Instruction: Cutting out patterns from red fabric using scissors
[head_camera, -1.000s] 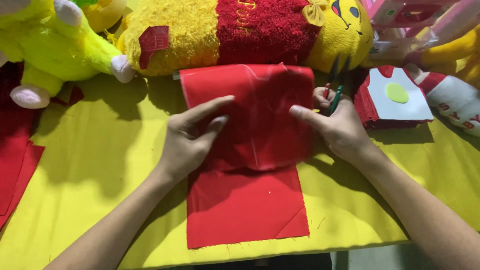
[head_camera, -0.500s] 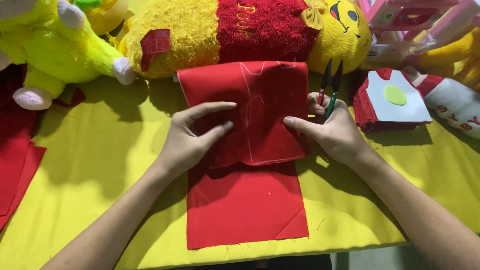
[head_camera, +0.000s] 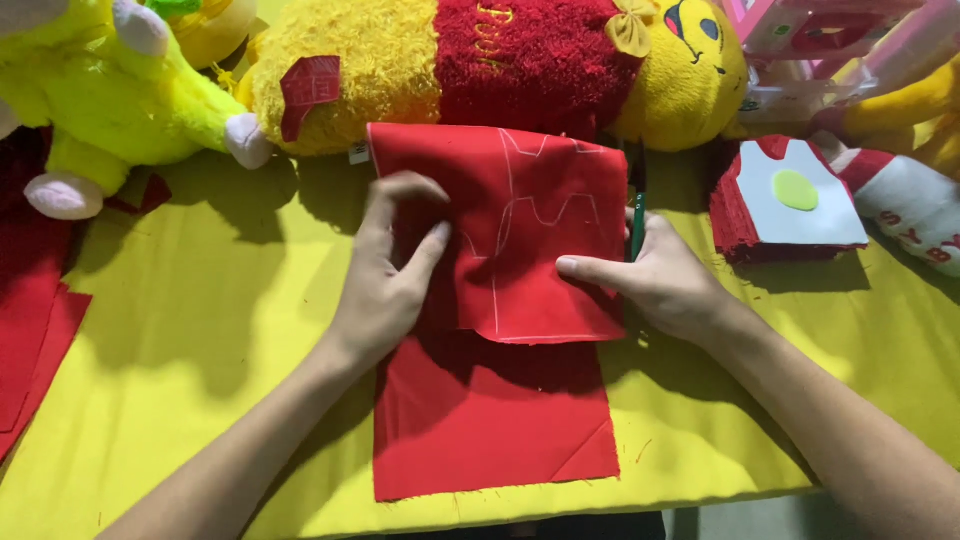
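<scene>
Your left hand (head_camera: 385, 275) lies open and flat on the folded red felt cloth with white chalk lines (head_camera: 520, 230), on the yellow table cover (head_camera: 200, 330). Your right hand (head_camera: 665, 280) presses the cloth's right edge and holds green-handled scissors (head_camera: 637, 215).

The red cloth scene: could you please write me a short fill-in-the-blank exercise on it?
1. The red cloth lies on a ____ table cover.
2. Pattern lines on the cloth are drawn in ____.
3. The right hand holds scissors with ____ handles.
4. The left hand rests on the ____.

Missing words: yellow; white; green; cloth
</scene>
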